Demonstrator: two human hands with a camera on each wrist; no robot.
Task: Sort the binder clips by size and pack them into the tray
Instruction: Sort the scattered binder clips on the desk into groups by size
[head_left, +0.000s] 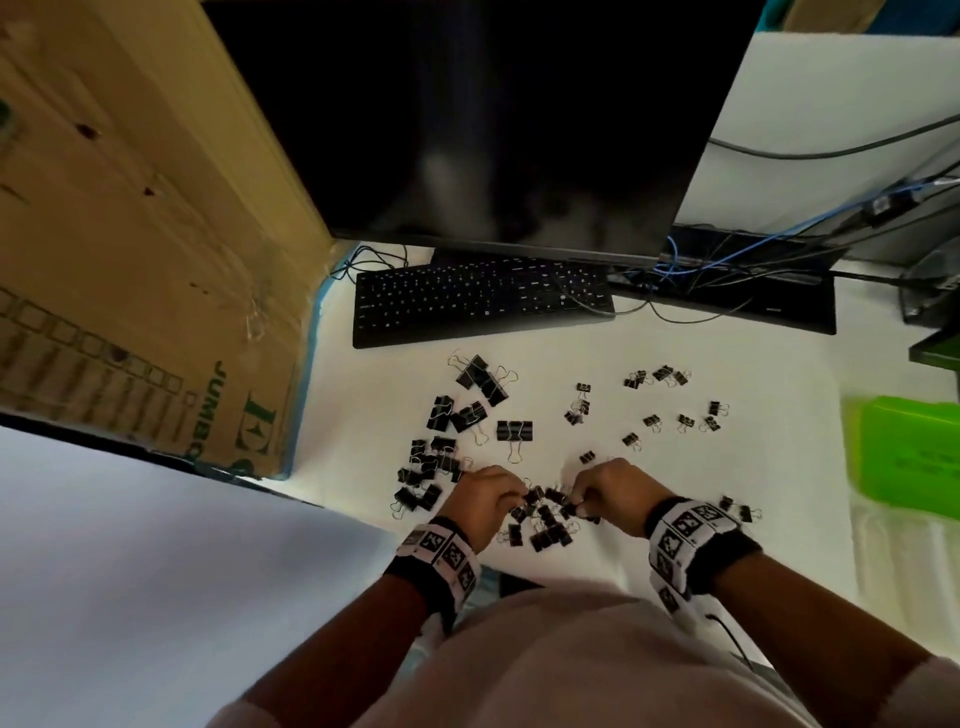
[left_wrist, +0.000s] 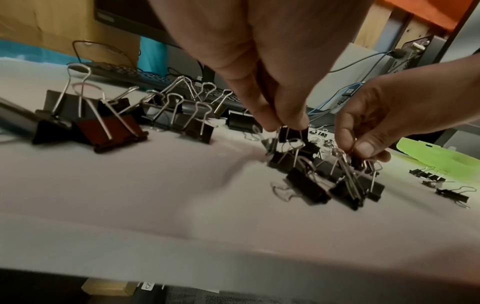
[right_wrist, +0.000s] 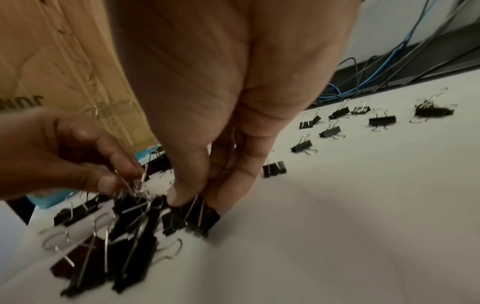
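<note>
Black binder clips of different sizes lie scattered on the white table (head_left: 727, 467). Between my hands sits a tangled pile of medium clips (head_left: 543, 522). My left hand (head_left: 519, 496) pinches a medium clip (left_wrist: 293, 133) by its top, just above the pile. My right hand (head_left: 576, 501) pinches another clip (right_wrist: 197, 220) by its wire handles at the pile's right side. Large clips (head_left: 480, 376) lie further back on the left. Small clips (head_left: 654, 421) are spread out to the right. The green tray (head_left: 909, 452) lies at the right edge.
A black keyboard (head_left: 478, 299) and a dark monitor (head_left: 493, 119) stand behind the clips. A big cardboard box (head_left: 145, 260) fills the left side. Cables (head_left: 727, 260) run along the back right. Two small clips (head_left: 735, 506) lie by my right wrist.
</note>
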